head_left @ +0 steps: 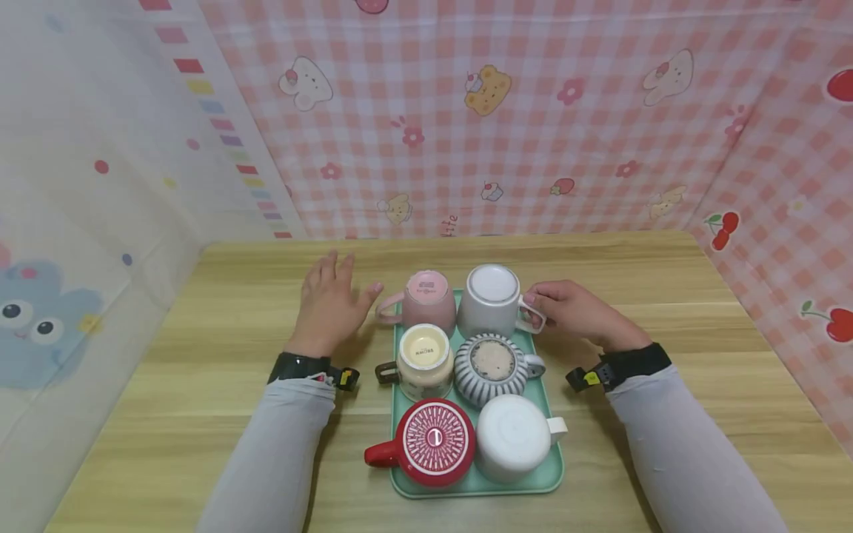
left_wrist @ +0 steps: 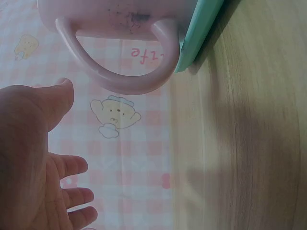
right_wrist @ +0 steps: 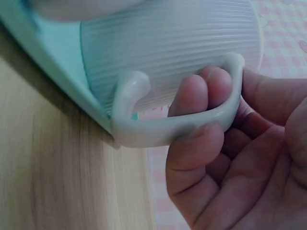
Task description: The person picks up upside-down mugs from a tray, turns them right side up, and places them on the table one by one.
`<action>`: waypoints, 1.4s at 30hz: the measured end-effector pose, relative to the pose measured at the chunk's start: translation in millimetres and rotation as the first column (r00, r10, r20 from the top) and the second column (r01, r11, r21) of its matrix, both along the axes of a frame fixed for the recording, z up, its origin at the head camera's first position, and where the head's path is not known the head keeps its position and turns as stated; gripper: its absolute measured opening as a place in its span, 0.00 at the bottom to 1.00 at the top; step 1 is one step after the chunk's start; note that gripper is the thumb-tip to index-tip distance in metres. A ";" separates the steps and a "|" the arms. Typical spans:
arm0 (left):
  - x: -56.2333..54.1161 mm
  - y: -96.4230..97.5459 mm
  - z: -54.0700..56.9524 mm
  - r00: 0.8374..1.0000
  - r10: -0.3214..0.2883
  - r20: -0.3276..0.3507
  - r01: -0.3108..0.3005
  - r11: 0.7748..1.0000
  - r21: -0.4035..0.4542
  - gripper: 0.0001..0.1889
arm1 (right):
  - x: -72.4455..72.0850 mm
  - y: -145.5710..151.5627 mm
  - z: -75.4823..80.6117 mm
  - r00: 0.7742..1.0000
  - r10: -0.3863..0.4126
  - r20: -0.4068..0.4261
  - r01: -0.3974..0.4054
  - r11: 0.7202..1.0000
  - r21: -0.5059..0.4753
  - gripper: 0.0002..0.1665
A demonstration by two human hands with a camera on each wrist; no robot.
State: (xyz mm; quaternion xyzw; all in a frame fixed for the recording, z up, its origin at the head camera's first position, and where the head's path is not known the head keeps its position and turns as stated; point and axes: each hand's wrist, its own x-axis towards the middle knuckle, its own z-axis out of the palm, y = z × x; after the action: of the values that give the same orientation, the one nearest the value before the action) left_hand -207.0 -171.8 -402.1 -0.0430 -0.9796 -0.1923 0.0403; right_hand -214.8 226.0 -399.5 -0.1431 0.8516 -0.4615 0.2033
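Note:
My right hand (head_left: 578, 309) grips the handle (right_wrist: 177, 127) of a white ribbed mug (head_left: 492, 303), which stands upside down at the far right of a mint green tray (head_left: 476, 490). Two fingertips poke through the handle loop. My left hand (head_left: 329, 307) is spread, palm down, left of an upside-down pink mug (head_left: 429, 305). Its thumb is close to the pink handle (left_wrist: 127, 84) but apart from it in the left wrist view. Nothing is held there.
Also upside down on the tray are a cream mug (head_left: 425, 359), a striped cup (head_left: 492, 370), a red mug (head_left: 436, 442) and a white mug (head_left: 513, 437). Their handles stick out past the tray's sides. A wooden table (head_left: 233, 333) lies beneath, with patterned cloth (head_left: 426, 111) behind.

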 end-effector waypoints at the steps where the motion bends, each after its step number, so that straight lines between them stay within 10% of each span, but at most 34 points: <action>1: 0.1 0.0 0.2 1.000 0.001 -0.001 -0.001 1.000 0.001 0.44 | 0.0 0.3 0.6 1.000 0.002 0.006 -0.002 1.000 -0.007 0.22; 26: 0.4 -0.3 1.0 1.000 -0.001 0.006 0.001 1.000 -0.004 0.44 | 9.6 -8.3 22.0 0.995 -0.096 0.019 0.096 0.995 0.010 0.21; 42: 1.7 0.6 3.8 1.000 0.004 -0.031 -0.004 1.000 0.006 0.43 | 17.0 -12.6 58.5 0.982 -0.188 -0.021 0.180 0.961 -0.210 0.22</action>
State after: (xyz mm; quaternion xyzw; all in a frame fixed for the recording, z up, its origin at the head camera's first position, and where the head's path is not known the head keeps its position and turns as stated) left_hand -205.3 -171.2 -398.3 -0.0438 -0.9783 -0.1945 0.0559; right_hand -197.8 213.4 -341.0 -0.0930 0.8126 -0.5613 0.1262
